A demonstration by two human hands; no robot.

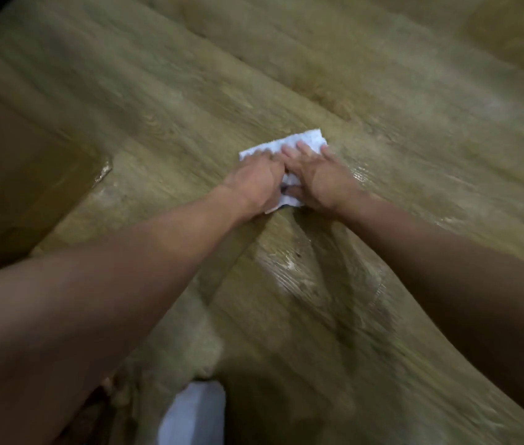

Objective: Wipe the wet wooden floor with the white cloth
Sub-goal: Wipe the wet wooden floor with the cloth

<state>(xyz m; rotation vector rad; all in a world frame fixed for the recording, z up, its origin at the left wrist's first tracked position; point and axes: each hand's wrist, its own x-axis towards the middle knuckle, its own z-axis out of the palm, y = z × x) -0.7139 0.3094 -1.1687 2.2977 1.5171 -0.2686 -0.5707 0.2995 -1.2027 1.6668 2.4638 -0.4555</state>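
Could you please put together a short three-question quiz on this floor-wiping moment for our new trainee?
1. True or false: only one hand presses the white cloth.
2. Where does the wooden floor show the brightest wet sheen? A) beyond the cloth B) between the forearms, nearer the person C) the top left corner
3. What lies flat under both palms?

Key:
1. False: the left hand and the right hand both press it.
2. B
3. The white cloth.

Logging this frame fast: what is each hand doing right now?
Left hand: open, palm down, pressing the crumpled white cloth onto the wooden floor.
Right hand: open, fingers spread flat on the same cloth.
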